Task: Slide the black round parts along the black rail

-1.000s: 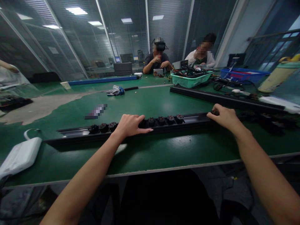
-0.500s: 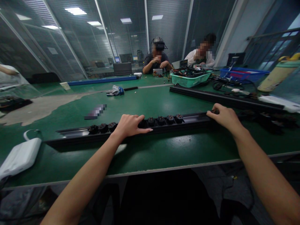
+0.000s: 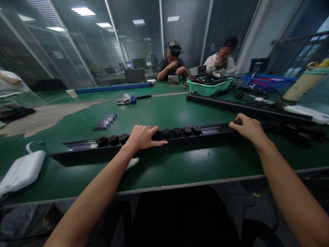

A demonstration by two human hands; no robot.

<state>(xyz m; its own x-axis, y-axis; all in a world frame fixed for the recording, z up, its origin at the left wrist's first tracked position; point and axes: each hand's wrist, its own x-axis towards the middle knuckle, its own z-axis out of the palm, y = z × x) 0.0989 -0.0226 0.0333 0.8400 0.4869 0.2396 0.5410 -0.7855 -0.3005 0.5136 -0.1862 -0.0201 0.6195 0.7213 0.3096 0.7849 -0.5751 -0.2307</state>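
Observation:
A long black rail lies across the green table in front of me, with several small black round parts seated along its channel. My left hand rests on the rail near its middle, fingers stretched out flat over the near edge and covering some of the parts. My right hand sits further right on the same rail, fingers curled over a small black part there.
A second black rail lies behind. A green basket of cables and a blue tray stand at the back right. A white device lies at the near left. Two people sit at the far side. A blue-white cloth lies mid-table.
My right hand has shifted slightly to the right along the rail. The left hand has stayed where it was.

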